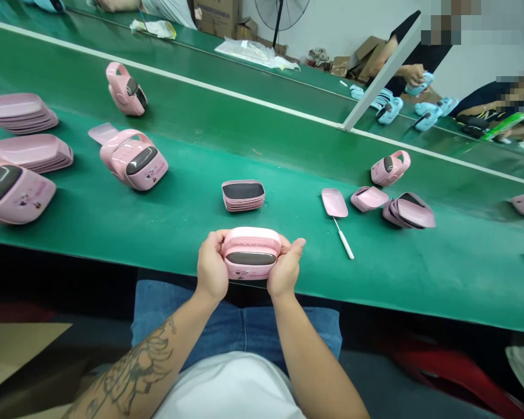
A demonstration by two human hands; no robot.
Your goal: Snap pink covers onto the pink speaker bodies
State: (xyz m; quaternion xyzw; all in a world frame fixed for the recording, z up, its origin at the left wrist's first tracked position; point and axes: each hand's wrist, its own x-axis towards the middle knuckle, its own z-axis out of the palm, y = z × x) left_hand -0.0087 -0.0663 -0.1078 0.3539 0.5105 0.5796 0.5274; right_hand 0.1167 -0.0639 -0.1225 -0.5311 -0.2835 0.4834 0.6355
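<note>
- Head view, looking down: we held a pink plastic case [251,254] in both hands, just above the near edge of the green conveyor belt [174,227], with its dark oval window facing up toward us.
- Our left hand [212,267] and right hand [286,269] closed on opposite ends of the case, pressing inward. The fingers wrapped around it, and this two-sided grip seemed to keep it steady and level.
- Our left forearm [135,372], tattooed, and right forearm [317,366] angled in from either side over our jeans [240,326], with the elbows apart and the wrists turned in.
- A short stack of pink shells [243,195] sat on the belt just beyond our hands, seemingly placed within easy reach.
- To the right lay a white-handled tool with a flat pink head [335,202], near more loose pink shells [408,210].
- Toward the far left, larger pink cases [133,160] and stacked shells [20,113] sat grouped by kind, apparently for easy sorting.
</note>
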